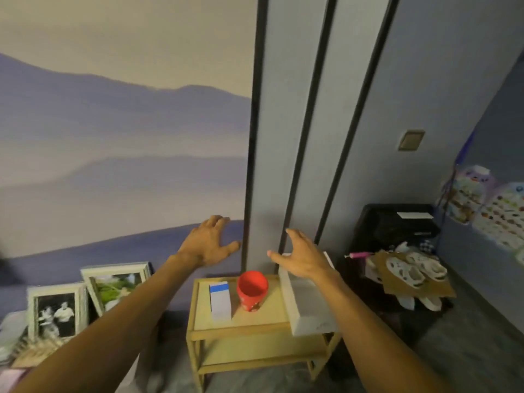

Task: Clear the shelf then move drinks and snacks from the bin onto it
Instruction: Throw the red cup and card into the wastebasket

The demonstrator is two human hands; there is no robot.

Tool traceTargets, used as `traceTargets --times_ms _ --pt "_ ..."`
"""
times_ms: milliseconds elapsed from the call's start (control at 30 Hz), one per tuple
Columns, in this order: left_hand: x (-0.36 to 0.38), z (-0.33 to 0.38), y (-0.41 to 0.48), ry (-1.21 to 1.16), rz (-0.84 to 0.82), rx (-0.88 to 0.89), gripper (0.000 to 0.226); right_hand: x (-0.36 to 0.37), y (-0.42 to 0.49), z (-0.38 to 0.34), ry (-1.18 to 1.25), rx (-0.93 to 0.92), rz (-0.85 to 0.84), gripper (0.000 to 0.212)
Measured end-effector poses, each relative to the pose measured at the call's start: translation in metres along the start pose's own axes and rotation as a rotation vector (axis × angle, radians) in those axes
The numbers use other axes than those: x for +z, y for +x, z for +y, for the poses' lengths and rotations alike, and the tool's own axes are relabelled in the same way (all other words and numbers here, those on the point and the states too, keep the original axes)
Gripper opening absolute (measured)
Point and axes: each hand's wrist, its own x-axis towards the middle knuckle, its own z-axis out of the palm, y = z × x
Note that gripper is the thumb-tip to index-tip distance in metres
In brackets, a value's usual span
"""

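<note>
The small two-tier pale wooden shelf stands on the floor against the wall. On its top tier sit a white carton with a blue band, a red plastic cup and, along the shelf's right edge, a long white flat box. Above the shelf's back, the left hand and right hand hover with fingers spread, holding nothing. Two white-framed photographs lean left of the shelf, and a black container sits beyond it to the right.

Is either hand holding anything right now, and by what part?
Nothing is held. The left hand and right hand are both open with fingers spread above the shelf, the right one near the white box.
</note>
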Motion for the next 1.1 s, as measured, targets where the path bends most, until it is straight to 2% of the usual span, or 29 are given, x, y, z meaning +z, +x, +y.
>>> traceTargets --times_ms 67,233,500,800,933,1100 --pt "0.014 -0.019 0.004 0.018 -0.012 -0.045 0.096 0.021 0.016 -0.007 -0.017 -0.014 -0.04 0.11" --pt "0.064 -0.05 0.024 0.012 -0.064 -0.184 0.104 0.071 0.063 0.002 -0.065 -0.036 -0.144 0.119" --pt "0.179 -0.084 0.057 0.002 -0.157 -0.421 0.108 0.166 0.163 0.063 -0.155 -0.102 -0.357 0.139" --pt "0.323 -0.124 0.069 -0.035 -0.239 -0.657 0.136 0.308 0.224 0.13 -0.235 -0.144 -0.411 0.165" --pt "0.376 -0.142 0.069 -0.111 -0.232 -0.736 0.14 0.334 0.224 0.14 -0.224 -0.141 -0.424 0.157" --pt "0.403 -0.141 0.065 -0.262 -0.165 -0.835 0.144 0.344 0.219 0.14 -0.167 -0.143 -0.339 0.142"
